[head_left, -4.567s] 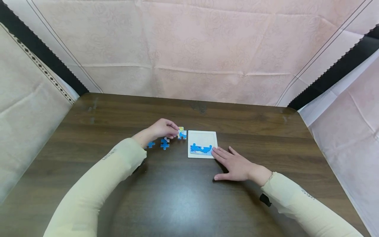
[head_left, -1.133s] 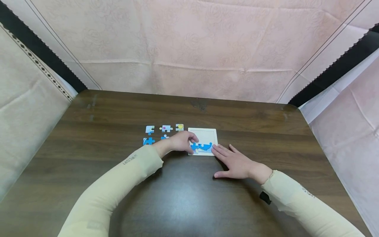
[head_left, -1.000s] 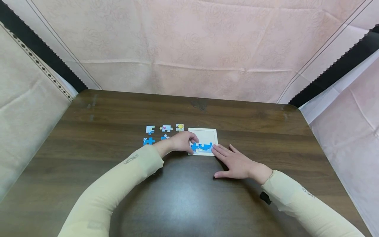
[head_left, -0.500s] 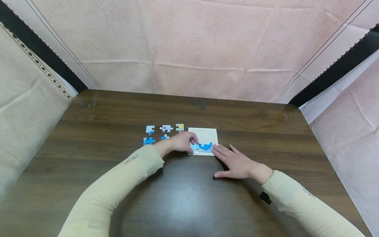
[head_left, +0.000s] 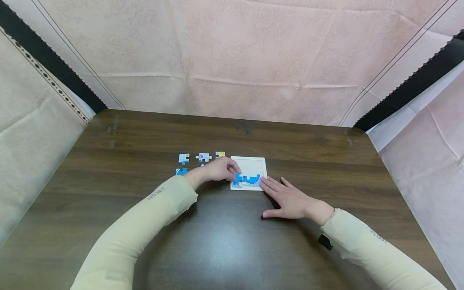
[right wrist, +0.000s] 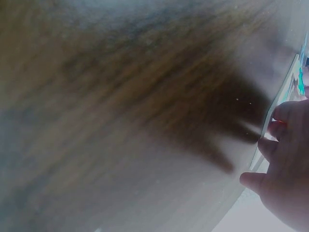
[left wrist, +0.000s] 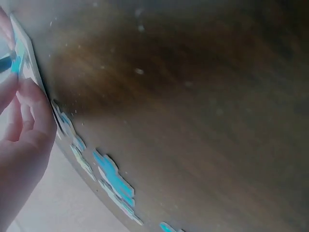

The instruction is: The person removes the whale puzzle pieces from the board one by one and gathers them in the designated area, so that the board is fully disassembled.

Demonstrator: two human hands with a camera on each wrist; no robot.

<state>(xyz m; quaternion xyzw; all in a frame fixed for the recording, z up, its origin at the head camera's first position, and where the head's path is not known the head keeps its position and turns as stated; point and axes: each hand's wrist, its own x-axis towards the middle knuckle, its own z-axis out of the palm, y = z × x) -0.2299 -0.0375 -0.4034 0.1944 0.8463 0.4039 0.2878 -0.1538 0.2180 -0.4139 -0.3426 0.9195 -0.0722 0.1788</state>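
My left hand is at the left side of a white square puzzle tray, with the thumb and fingers pinching a blue jigsaw piece. In the left wrist view that piece shows tilted between the fingertips, over the tray. Blue pieces lie joined along the tray's near side, right of the held piece. My right hand lies with straight, spread fingers, its fingertips on the tray's lower right corner. In the right wrist view these fingers rest along the tray's rim.
Several loose jigsaw pieces lie left of the tray, among them a light blue one, one with a pink spot and one with a yellow sun. My left forearm partly hides others. Patterned cloth hangs behind the brown table.
My left hand came from the loose pieces to the tray with a piece. In the last half second it has turned and lifted slightly, tilting the piece. The right hand stays in place.
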